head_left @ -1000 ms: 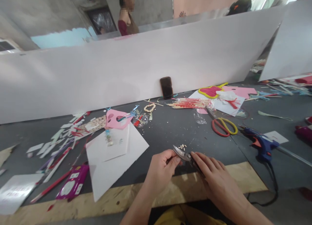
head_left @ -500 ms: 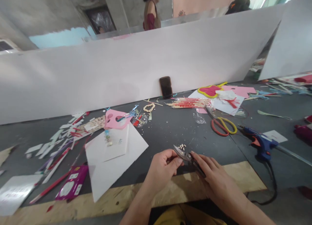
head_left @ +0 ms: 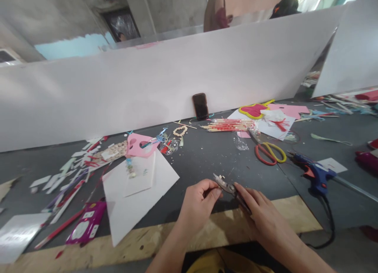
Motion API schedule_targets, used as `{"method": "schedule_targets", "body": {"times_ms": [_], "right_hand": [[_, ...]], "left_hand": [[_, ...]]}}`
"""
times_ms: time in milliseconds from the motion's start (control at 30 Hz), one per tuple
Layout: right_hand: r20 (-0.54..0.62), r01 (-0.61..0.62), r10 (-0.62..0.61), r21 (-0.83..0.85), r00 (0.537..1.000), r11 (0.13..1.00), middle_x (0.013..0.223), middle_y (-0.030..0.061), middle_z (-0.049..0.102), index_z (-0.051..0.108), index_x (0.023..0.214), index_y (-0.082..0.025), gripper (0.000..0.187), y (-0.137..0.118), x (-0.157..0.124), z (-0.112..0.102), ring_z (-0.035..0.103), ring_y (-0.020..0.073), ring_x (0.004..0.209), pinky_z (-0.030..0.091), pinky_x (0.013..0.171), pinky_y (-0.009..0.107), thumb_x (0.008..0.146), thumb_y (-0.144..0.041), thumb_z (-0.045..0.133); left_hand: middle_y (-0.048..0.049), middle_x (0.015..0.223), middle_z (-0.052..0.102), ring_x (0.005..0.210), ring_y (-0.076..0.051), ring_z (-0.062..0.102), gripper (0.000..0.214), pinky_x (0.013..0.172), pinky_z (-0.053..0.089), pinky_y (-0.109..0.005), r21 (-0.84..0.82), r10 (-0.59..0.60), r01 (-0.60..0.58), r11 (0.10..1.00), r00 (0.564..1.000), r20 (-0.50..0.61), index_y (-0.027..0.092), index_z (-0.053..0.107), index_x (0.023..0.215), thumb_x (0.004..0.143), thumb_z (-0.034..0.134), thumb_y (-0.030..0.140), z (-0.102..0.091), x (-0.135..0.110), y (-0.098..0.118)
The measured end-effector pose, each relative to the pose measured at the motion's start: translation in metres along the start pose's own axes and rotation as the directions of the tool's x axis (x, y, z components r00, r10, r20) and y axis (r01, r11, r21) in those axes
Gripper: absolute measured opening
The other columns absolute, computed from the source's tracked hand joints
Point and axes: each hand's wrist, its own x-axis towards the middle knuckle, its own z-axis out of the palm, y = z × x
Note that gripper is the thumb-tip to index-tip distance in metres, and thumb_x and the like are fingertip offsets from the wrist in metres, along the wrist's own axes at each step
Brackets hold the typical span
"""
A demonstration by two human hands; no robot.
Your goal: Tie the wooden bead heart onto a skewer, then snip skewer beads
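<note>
My right hand (head_left: 261,212) is wrapped round the handles of dark-handled pruning shears (head_left: 229,188), whose metal blades point to the upper left. My left hand (head_left: 198,202) is closed in a pinch close beside the blades. What sits between its thumb and forefinger is too small to make out. Just behind the blades, several small pale cut pieces (head_left: 221,177) lie on the dark tabletop (head_left: 203,162), partly hidden by the shears.
To the right lie scissors (head_left: 270,153) with red and yellow handles and a blue glue gun (head_left: 317,176). Behind are red-and-wood sticks (head_left: 227,125) and a phone (head_left: 201,106) against a white panel (head_left: 141,88). White paper (head_left: 118,218) and a purple packet (head_left: 85,223) lie left.
The shears have shifted slightly to the right, and their blades now cover more of the small cut pieces. Behind the panel, a person has moved to the right.
</note>
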Motion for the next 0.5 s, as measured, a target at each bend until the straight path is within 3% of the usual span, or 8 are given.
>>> {"method": "schedule_targets", "body": {"times_ms": [267,500], "right_hand": [[0.138,-0.056,0.032,0.176,0.990,0.983,0.116,0.0125,0.058,0.038,0.135,-0.016,0.065,-0.004,0.001,-0.011,0.058,0.0205,0.103,0.051,0.087,0.036,0.071,-0.004,0.038],[0.309,-0.173,0.064,0.339,0.949,0.925,0.126,0.0128,0.054,0.035,0.138,-0.019,0.054,-0.005,0.004,-0.020,0.053,0.0195,0.114,0.045,0.095,0.037,0.084,-0.012,0.036]], "left_hand": [[-0.0046,0.072,0.070,0.067,-0.016,0.060,0.022,0.060,0.042,-0.022,0.028,0.012,-0.012,1.000,1.000,-0.007,0.015,0.067,0.078,0.083,0.053,0.032,0.001,0.002,-0.001],[-0.0050,0.073,0.071,0.064,-0.014,0.057,0.022,0.058,0.040,-0.021,0.018,0.013,-0.013,1.000,1.000,-0.007,0.015,0.067,0.079,0.082,0.053,0.032,-0.001,0.003,0.000]]}}
